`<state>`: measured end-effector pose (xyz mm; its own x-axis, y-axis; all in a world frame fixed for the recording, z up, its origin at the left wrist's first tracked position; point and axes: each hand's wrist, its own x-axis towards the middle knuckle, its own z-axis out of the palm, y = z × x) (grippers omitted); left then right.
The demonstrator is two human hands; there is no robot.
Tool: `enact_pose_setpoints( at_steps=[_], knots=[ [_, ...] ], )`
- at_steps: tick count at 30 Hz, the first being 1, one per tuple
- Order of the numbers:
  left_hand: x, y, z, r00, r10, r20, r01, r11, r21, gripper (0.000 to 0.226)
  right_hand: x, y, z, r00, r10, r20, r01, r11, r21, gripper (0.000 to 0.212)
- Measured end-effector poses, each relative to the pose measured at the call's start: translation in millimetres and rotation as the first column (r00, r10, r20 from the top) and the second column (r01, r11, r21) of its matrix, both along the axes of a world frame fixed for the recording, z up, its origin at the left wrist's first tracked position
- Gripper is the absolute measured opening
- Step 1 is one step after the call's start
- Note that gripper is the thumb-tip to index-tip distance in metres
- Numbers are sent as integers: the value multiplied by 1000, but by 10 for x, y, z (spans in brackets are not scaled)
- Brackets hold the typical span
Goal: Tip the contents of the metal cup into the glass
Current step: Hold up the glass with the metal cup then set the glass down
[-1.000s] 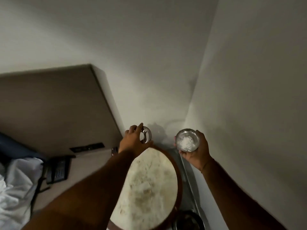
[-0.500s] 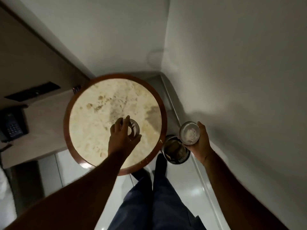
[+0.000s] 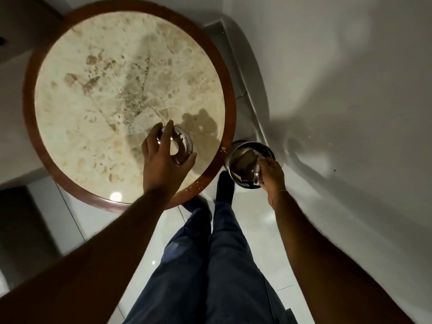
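Observation:
My left hand [image 3: 163, 160] grips a clear glass [image 3: 183, 146] from above; the glass stands upright on the round marble table [image 3: 105, 90], near its right front edge. My right hand [image 3: 272, 173] holds the small metal cup [image 3: 256, 175] off to the right of the table. The cup is tipped on its side, mouth towards the left, over a metal bin [image 3: 243, 157] on the floor. The cup's contents are hidden in this view. Cup and glass are well apart.
The table has a dark wooden rim [image 3: 230, 108]. The metal bin stands on the white tiled floor between the table and the white wall [image 3: 350, 101]. My legs in blue trousers [image 3: 210, 265] are below the table's front edge.
The view has swung down and closer. The glass has come down onto the table under my left hand. My right hand has dropped over the bin and turned the cup from upright onto its side.

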<state>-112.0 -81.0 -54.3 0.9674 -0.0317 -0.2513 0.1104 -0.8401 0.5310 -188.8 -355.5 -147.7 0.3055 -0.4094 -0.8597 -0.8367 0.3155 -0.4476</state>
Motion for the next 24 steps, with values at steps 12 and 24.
enact_pose_setpoints(
  at_steps=[12,24],
  knots=[
    [-135,58,-123,996,50,76,-47,998,-47,95,-10,124,-436,996,73,-60,-89,942,-324,65],
    [-158,30,-149,994,66,81,-61,996,-72,94,83,143,-534,965,246,-95,-262,854,-448,73]
  ],
)
